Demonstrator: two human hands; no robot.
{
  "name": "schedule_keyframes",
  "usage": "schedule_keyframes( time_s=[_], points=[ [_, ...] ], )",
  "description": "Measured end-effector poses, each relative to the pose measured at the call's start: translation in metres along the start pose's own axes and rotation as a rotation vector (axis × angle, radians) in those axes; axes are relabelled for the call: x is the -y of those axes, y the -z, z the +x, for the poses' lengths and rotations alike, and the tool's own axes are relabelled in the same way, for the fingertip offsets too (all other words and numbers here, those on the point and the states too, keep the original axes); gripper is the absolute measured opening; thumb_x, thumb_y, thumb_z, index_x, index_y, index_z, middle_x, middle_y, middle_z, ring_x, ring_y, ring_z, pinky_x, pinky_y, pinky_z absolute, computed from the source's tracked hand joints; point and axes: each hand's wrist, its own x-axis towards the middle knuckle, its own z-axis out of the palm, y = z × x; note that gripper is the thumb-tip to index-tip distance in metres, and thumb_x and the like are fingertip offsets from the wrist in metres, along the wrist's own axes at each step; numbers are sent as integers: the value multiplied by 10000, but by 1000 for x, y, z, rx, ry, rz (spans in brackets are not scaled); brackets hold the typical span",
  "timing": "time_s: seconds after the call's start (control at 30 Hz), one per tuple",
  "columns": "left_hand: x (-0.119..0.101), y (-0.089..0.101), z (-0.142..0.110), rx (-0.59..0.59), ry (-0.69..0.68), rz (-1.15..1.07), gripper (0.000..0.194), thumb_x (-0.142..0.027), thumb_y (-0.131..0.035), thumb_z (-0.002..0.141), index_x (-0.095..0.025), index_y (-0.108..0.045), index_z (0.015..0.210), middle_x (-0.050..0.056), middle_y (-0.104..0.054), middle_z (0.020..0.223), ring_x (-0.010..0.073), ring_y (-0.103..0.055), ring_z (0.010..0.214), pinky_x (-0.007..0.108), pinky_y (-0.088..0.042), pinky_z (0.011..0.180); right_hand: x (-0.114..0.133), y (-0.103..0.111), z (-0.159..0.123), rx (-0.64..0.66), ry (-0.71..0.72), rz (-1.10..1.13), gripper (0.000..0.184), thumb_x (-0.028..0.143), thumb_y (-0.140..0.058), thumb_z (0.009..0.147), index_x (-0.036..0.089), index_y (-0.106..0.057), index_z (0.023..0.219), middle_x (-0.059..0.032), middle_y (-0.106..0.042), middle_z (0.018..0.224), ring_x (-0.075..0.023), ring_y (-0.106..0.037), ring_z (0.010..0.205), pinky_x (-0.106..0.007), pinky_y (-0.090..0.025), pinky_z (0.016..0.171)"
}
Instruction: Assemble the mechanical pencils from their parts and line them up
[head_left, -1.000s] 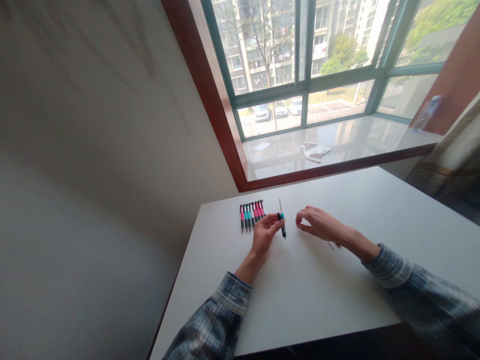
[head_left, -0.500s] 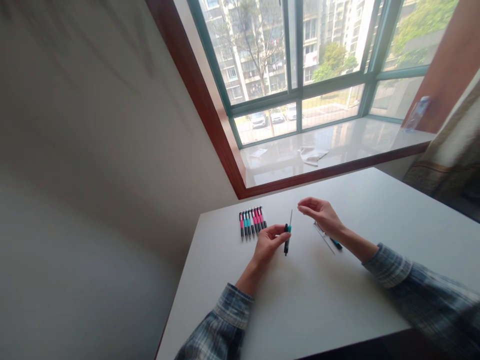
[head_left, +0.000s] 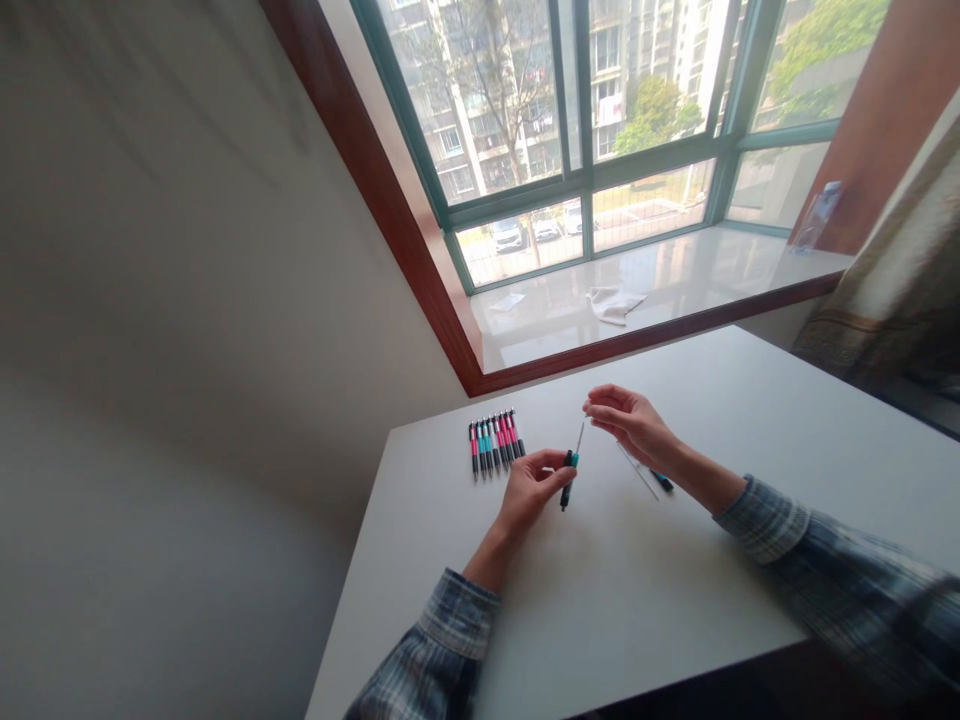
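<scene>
My left hand (head_left: 525, 490) is closed around the lower part of a teal and black pen (head_left: 566, 493), held tilted above the white table. A thin refill (head_left: 580, 438) sticks up out of the pen. Just above the refill's top end, the fingertips of my right hand (head_left: 631, 420) are pinched together. Something small and pale seems to be between them, too small to name. Below that hand lie a thin white refill (head_left: 645, 480) and another teal and black pen part (head_left: 663, 481), partly hidden by the hand.
Several pens (head_left: 493, 445) with pink, teal and white barrels lie in a row beyond my left hand. Behind the white table (head_left: 600, 600) is a window sill with a crumpled cloth (head_left: 615, 304) and a clear bottle (head_left: 817, 218). A wall rises on the left.
My right hand has come slightly down and closer to the refill's tip, its fingertips now pinched just above it. My left hand keeps its grip on the pen. The whole view has shifted a little.
</scene>
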Motion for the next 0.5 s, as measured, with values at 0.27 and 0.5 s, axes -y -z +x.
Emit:
schedule_keyframes(
  time_s=[0.27, 0.5],
  points=[
    [-1, 0, 1, -1, -7, -4, 326, -398, -899, 687, -157, -811, 889, 77, -768, 886, 175, -656, 730, 285, -520, 683, 3, -3, -3, 44, 16, -61, 365, 408, -912, 694, 230, -732, 957, -38, -738, 980, -208, -682, 942, -341, -541, 846],
    [-3, -1, 1, -12, -20, -10, 317, -399, -897, 692, -163, -813, 886, 79, -770, 895, 185, -663, 760, 291, -522, 713, -3, -2, -4, 133, 13, -130, 365, 426, -893, 714, 242, -738, 988, -38, -750, 997, -222, -698, 966, -376, -540, 903]
  ],
)
